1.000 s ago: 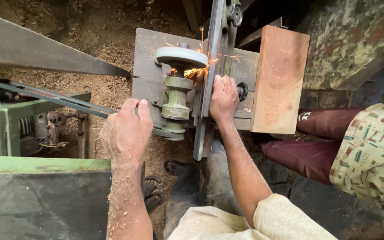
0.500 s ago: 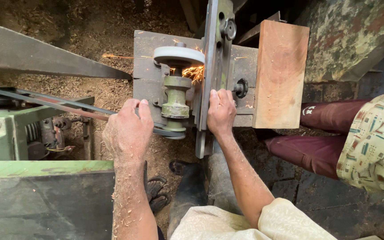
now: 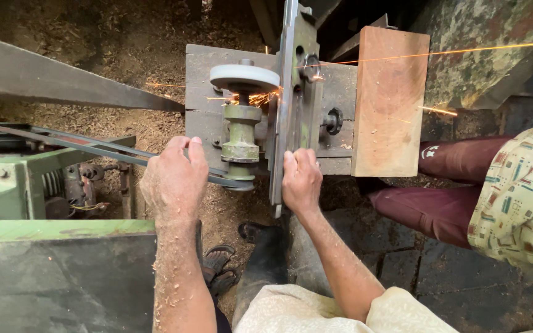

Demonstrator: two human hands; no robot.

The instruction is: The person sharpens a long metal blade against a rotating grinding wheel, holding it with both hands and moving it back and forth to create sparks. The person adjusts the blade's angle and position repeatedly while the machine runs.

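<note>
Your right hand [image 3: 301, 182] kept its grip pinching the near end of the long steel blade [image 3: 285, 117], which lay against the grinding wheel [image 3: 244, 77], throwing sparks [image 3: 260, 97]. Your left hand [image 3: 174, 182] rested, fingers curled, on the drive belt [image 3: 103, 150].

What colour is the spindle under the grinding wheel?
Olive green spindle, below the pale grey wheel; head view.

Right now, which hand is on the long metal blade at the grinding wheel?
The right hand grips the long metal blade beside the sparking grinding wheel; the left hand rests at the drive belt.
</note>
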